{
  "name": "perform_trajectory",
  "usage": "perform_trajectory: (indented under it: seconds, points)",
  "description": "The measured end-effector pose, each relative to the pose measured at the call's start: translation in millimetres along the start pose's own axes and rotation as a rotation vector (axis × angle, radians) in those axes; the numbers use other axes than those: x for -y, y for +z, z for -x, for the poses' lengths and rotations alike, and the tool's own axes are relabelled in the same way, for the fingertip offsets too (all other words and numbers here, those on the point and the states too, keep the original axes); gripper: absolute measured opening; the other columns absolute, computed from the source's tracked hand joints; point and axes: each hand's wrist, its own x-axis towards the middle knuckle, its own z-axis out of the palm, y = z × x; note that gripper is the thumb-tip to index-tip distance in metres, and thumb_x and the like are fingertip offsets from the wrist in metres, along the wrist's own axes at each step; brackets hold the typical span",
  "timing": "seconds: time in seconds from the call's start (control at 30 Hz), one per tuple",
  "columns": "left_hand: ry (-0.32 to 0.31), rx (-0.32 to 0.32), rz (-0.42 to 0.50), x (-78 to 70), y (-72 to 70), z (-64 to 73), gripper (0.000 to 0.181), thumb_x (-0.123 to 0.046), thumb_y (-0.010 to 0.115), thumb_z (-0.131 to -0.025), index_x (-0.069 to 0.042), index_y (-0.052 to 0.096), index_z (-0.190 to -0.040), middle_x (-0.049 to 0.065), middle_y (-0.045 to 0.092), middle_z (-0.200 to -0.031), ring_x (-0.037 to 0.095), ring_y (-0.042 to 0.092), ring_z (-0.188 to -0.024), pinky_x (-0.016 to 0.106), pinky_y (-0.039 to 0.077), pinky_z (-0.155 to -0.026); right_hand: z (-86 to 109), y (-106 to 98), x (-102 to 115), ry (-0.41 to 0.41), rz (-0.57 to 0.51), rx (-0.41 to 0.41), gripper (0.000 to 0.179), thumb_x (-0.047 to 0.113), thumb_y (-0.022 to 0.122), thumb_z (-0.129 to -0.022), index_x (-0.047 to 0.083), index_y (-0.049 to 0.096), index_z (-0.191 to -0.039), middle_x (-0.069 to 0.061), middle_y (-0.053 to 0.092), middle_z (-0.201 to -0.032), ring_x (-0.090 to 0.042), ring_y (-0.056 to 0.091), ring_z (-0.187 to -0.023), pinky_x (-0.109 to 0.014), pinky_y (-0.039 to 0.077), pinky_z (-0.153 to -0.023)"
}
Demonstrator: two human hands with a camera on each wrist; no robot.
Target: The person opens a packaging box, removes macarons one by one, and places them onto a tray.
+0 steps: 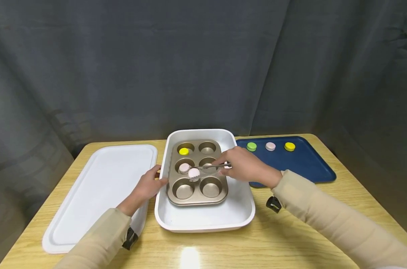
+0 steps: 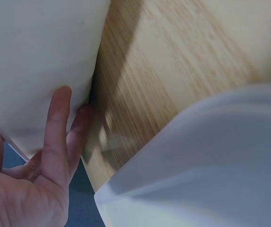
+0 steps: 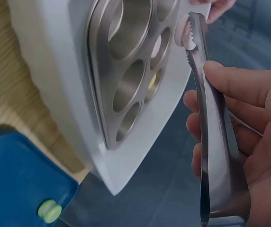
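Left hand (image 1: 149, 185): holds the near-left side of the white basin (image 1: 203, 221), thumb at the rim, fingers against the outer wall.
Right hand (image 1: 243, 163): grips metal tongs (image 3: 216, 142), their toothed tips narrowed onto a pink macaron (image 1: 194, 173).
Held macaron: over the muffin tin (image 1: 197, 188), beside the left column's middle cup; whether it touches the metal, I cannot tell.
Filled cups: a yellow macaron (image 1: 183, 151) in the far-left one, another pink macaron (image 1: 184, 168) in the middle-left.
Step in hand: apparently placing the held piece with the tongs.
Next move: seems to call for lining up over a bare cup, lowering, then easing the tips apart.
In the way: the neighbouring pink piece sits close to the tips and could be nudged.
Blue tray (image 1: 301, 166): right, with green (image 1: 251, 146), pink (image 1: 270, 146) and yellow macarons (image 1: 289, 146) along its far side.
White tray (image 1: 99, 186): left on the tabletop (image 1: 284, 231).
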Motion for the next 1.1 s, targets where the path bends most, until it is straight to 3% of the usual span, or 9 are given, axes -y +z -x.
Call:
perform_trajectory:
  seconds: [0.4,0.7,1.1]
  points:
    - [0.012,0.021,0.002,1.4,-0.8,1.0,0.047,-0.005,0.052,-0.096,0.007,0.044,-0.141,0.035,0.057,-0.125,0.040,0.070,-0.094,0.042,0.063,-0.072,24.1,-22,-29,0.123,-0.016,-0.045,0.028,0.009,0.078,-0.088,0.006,0.077,-0.116,-0.012,0.074,-0.113,-0.021,0.068,-0.090,-0.033,0.052,-0.067]
    - [0.012,0.025,0.014,1.8,-0.6,0.9,0.046,-0.004,0.052,-0.096,0.007,0.045,-0.141,0.035,0.058,-0.125,0.039,0.071,-0.093,0.042,0.063,-0.071,45.8,-39,-52,0.234,-0.001,-0.085,0.029,0.007,0.077,-0.089,0.004,0.076,-0.118,-0.014,0.074,-0.108,-0.017,0.056,-0.071,-0.031,0.044,-0.058]
    - [0.004,0.024,0.014,3.6,-0.7,-0.3,0.048,-0.005,0.052,-0.096,0.006,0.044,-0.142,0.035,0.057,-0.127,0.038,0.071,-0.092,0.041,0.063,-0.069,73.5,-47,-91,0.358,0.031,-0.090,0.034,0.012,0.074,-0.092,0.001,0.072,-0.124,-0.005,0.066,-0.079,-0.019,0.046,-0.065,-0.032,0.035,-0.056]
